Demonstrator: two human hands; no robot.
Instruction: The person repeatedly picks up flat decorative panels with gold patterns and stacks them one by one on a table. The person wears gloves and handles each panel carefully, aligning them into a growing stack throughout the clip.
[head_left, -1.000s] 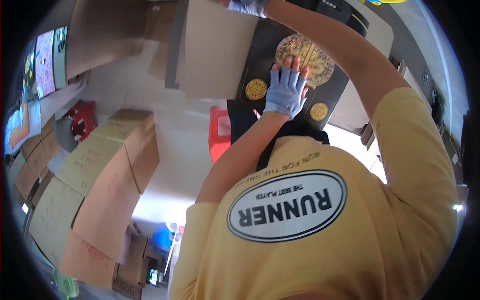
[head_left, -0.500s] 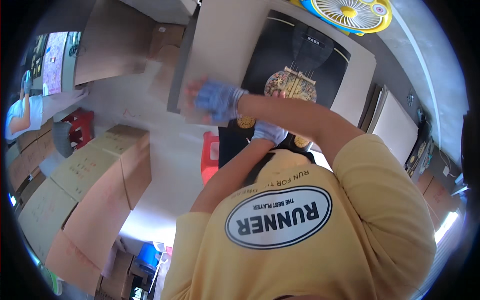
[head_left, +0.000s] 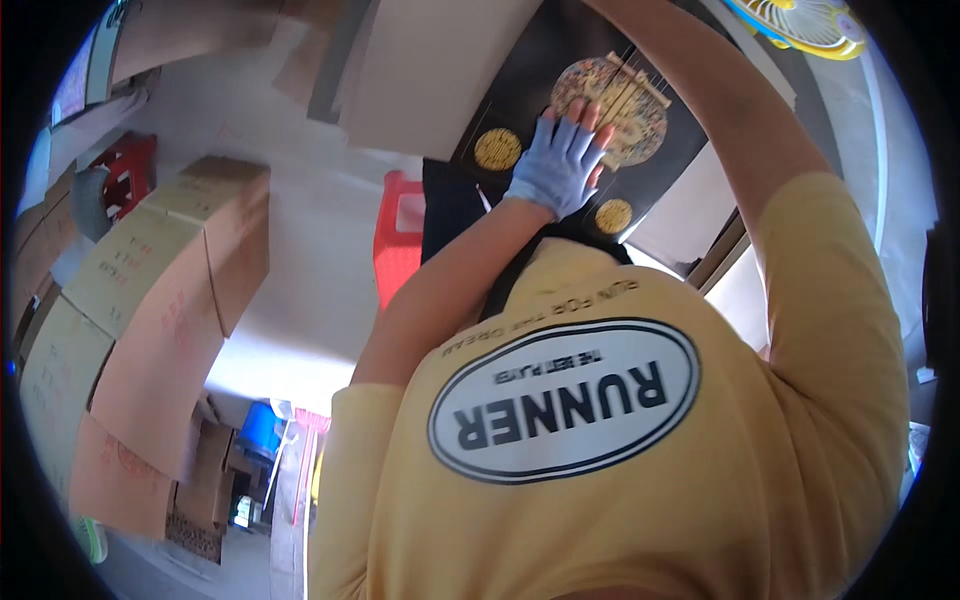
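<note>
I'm wearing a yellow shirt (head_left: pixel 560 530), nearest the camera. My right forearm (head_left: pixel 735 100) is reaching past the upper edge; right hand is out of view, can't tell its grip. My left hand (head_left: pixel 556 170), fingerless pale-blue glove, is lying flat, fingers apart, grasping nothing, on the black panel (head_left: pixel 525 95), which is stretching out in front of me. Fingertips are covering part of its colourful round design (head_left: pixel 640 125). Pale board (head_left: pixel 425 80) is showing along the panel's left. Farther off, red stool (head_left: pixel 400 250) and cardboard cartons (head_left: pixel 160 330) are standing left; yellow-and-blue fan (head_left: pixel 795 20) is sitting upper right.
</note>
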